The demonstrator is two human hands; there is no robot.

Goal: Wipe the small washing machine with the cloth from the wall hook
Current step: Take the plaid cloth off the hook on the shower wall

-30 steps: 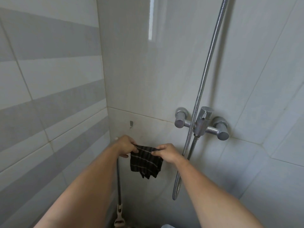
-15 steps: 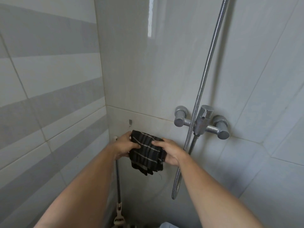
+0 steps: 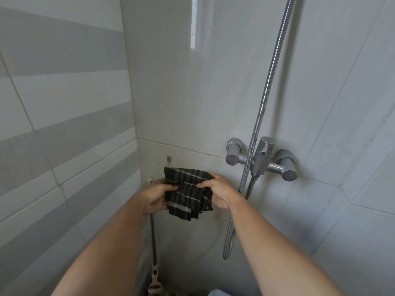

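Head view. A tiled bathroom corner, seen downward along both bare forearms. The left hand point(image 3: 157, 194) and the right hand point(image 3: 218, 192) hold between them a dark, black-brown checked cloth with thin pale stripes point(image 3: 188, 192), each grip closed on one side edge of the fabric, thumbs on the near face. The cloth is folded or bunched, its lower edge hanging free below the hands. Its upper left corner lies just below the small metal wall hook point(image 3: 168, 160) fixed to the pale tile; whether the fabric touches the hook cannot be told, and no loop over the hook is visible. To the right, well apart from the cloth, stands the chrome two-handled shower mixer point(image 3: 261, 159), with the ribbed metal shower hose point(image 3: 268, 86) running up the wall and looping down beneath it. A thin dark pole with a beige plastic fitting point(image 3: 154, 268) leans in the corner below the left hand. At the bottom edge a pale blue-grey rounded form point(image 3: 218, 293) shows only in part; it cannot be identified.

Progress, as a judgement: the cloth is in hand at the hook, so this is either its collection or its return. No washing machine can be made out, so whether it has been wiped cannot be judged.
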